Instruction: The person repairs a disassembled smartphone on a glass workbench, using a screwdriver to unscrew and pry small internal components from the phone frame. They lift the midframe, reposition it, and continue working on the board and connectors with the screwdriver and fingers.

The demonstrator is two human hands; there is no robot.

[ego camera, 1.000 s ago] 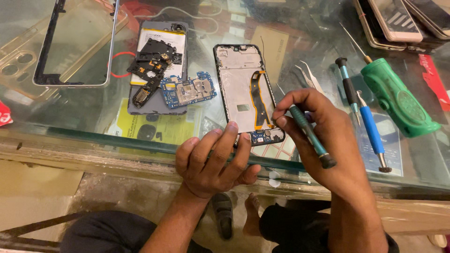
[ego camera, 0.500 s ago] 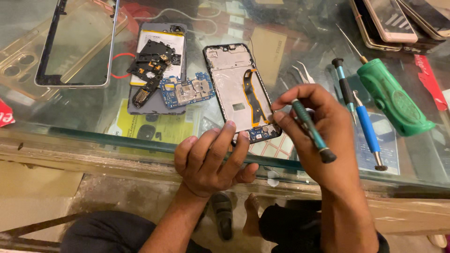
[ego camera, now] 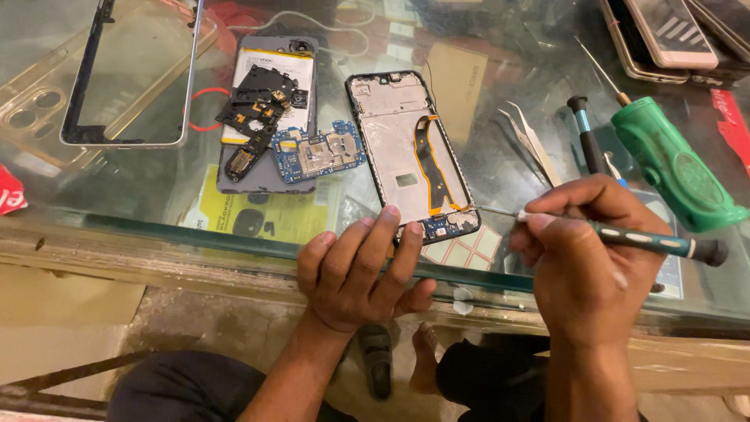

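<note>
hands at the near edge of a glass worktop, seen from above. the left hand lies flat, fingers spread open, their tips pressing the near end of an opened black phone frame with an orange flex cable. the right hand has its fingers closed round a slim dark-green precision screwdriver, whose thin tip reaches the frame's lower right corner beside a small blue board.

the frame lies close to the worktop's edge, and only fingertips pin it, so a hard push from the tip could likely skate it sideways or toward the drop. a slip there could also nick the orange cable or the board, and any tiny screw freed could roll off the glass.

farther back lie a loose blue circuit board and a grey phone back with black plastic covers on it, with a clear phone case and empty frame to the left. to the right rest metal tweezers, a chunky green-handled screwdriver and more phones at the far corner.
</note>
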